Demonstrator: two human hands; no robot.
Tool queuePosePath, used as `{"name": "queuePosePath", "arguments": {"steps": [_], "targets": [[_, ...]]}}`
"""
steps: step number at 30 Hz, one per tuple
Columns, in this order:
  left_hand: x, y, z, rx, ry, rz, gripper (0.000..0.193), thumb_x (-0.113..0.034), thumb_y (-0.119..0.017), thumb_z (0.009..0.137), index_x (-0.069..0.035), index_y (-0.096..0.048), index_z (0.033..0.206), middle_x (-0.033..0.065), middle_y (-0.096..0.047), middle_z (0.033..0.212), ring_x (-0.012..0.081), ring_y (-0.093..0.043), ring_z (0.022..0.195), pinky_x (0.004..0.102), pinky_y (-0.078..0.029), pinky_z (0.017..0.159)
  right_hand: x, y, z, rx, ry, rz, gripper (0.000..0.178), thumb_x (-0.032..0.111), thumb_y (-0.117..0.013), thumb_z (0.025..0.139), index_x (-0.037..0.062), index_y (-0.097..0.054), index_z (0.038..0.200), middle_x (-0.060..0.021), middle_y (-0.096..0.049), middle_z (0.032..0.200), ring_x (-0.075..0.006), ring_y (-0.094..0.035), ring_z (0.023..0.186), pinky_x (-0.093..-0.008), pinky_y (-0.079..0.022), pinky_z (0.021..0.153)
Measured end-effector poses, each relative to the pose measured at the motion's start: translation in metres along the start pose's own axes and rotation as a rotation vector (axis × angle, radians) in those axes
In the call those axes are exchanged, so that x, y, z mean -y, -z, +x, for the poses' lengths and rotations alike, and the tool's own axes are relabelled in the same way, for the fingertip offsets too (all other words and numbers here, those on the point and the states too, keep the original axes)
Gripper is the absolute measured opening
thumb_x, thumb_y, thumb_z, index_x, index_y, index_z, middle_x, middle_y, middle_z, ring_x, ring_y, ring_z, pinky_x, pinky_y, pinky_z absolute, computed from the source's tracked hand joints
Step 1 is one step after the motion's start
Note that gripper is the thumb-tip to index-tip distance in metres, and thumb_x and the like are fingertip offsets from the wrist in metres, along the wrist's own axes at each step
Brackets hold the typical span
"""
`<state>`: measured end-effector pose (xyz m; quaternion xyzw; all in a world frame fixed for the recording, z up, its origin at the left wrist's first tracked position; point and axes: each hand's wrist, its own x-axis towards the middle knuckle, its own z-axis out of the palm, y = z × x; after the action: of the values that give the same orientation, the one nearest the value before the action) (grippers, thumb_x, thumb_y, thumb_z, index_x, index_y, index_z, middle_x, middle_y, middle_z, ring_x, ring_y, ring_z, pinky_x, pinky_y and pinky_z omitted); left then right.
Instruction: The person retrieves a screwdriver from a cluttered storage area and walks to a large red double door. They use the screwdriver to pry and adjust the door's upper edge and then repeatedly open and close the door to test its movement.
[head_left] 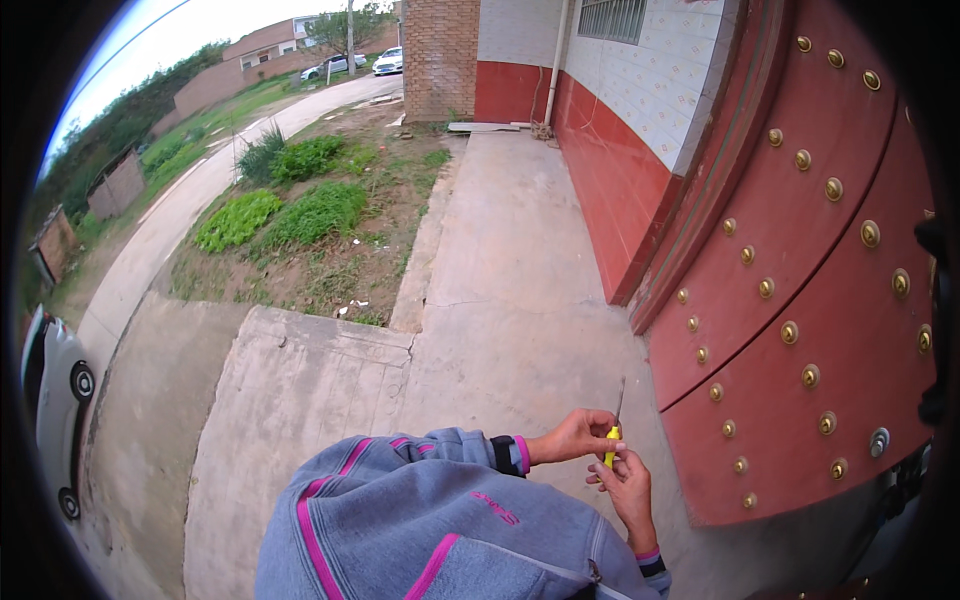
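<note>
A screwdriver (612,444) with a yellow handle and a thin dark shaft points up and away from me. My left hand (575,437) comes in from the left, its thumb and fingers closed on the upper part of the handle. Below it, my right hand (630,488) has its fingers curled at the lower part of the handle. The two hands nearly touch in front of my grey-blue jacket (420,530) with pink stripes. Parts of the handle are hidden behind the fingers.
To the right stands a red double door (740,320) with rows of brass studs. A red and white tiled wall (620,150) runs beyond it. Concrete paving (500,300) lies ahead, beside a planted bed (320,210). A white car (62,400) is at far left.
</note>
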<state>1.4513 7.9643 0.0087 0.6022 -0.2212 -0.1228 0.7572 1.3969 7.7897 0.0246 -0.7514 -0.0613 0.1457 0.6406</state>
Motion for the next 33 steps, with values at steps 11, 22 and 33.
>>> {"name": "queuePosePath", "arguments": {"steps": [11, 22, 33], "targets": [[-0.002, 0.004, 0.006, 0.15, 0.175, 0.014, 0.031, -0.029, -0.061, 0.095, -0.001, -0.066, 0.109, -0.0016, -0.06, 0.078, 0.0061, -0.052, 0.066, 0.0221, -0.045, 0.059, -0.009, 0.015, 0.005, -0.076, 0.046, -0.136, 0.018, 0.018, -0.059, 0.094, -0.0001, -0.058, 0.096, -0.0052, -0.062, 0.071, -0.0091, -0.055, 0.054, -0.0249, -0.044, 0.05], [0.02, 0.015, 0.001, 0.135, 0.279, 0.111, 0.023, -0.024, -0.065, 0.092, -0.002, -0.059, 0.092, 0.0021, -0.059, 0.072, 0.0079, -0.057, 0.063, 0.0239, -0.047, 0.056, -0.004, 0.041, -0.004, -0.34, 0.082, -0.101, 0.023, 0.013, -0.058, 0.094, 0.0006, -0.057, 0.113, 0.0014, -0.052, 0.069, -0.0042, -0.048, 0.053, -0.0192, -0.038, 0.044], [0.031, 0.021, 0.001, 0.145, 0.24, 0.268, 0.032, -0.02, -0.069, 0.089, -0.006, -0.047, 0.068, -0.0038, -0.047, 0.06, 0.005, -0.043, 0.057, 0.0257, -0.037, 0.051, -0.013, 0.053, -0.008, -0.41, 0.128, -0.012, 0.015, 0.009, -0.059, 0.094, 0.0011, -0.054, 0.106, -0.0017, -0.06, 0.076, -0.0022, -0.046, 0.058, -0.0169, -0.036, 0.049]]}}
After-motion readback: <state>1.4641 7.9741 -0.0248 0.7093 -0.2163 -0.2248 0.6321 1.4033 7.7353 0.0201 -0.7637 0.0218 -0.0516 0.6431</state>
